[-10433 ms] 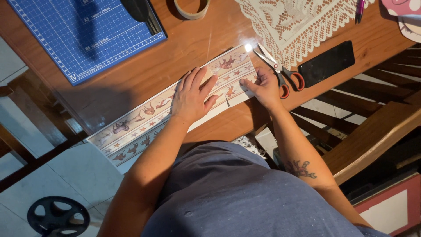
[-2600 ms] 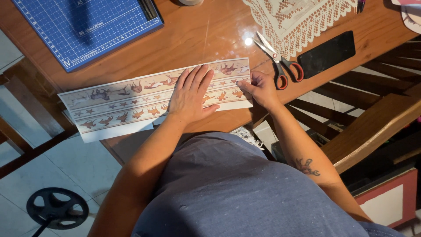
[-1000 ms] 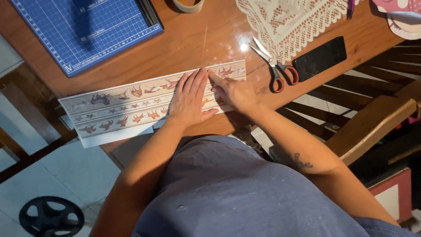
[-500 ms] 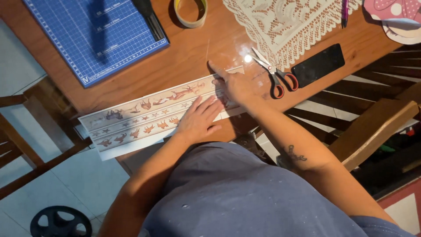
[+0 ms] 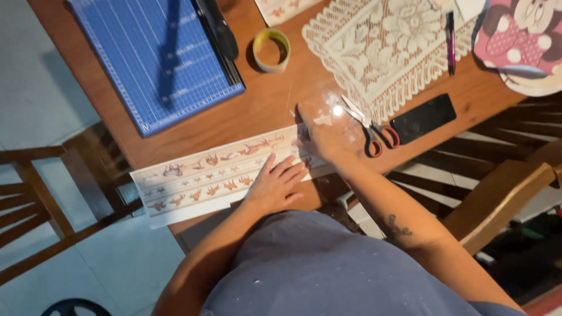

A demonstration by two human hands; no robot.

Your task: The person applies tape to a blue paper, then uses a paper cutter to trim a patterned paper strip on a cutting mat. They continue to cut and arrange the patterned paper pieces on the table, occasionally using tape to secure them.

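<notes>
Left hand (image 5: 275,184) flat on patterned paper strip (image 5: 199,178); right hand (image 5: 322,137) at strip's end.

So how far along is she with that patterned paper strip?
Done: the printed paper strip lies flat along the wooden table edge. In hand: the left hand presses it down, the right hand works its right end. Left: the scissors, tape roll and paper trimmer lie untouched.

The person wears a dark grey-blue top (image 5: 345,269) flecked with small pale specks, perhaps paint. Both arms are bare from above the elbow. The right forearm (image 5: 404,234) carries a small dark tattoo (image 5: 393,225). The left hand (image 5: 275,184) and right hand (image 5: 322,137) appear bare of rings and gloves
</notes>
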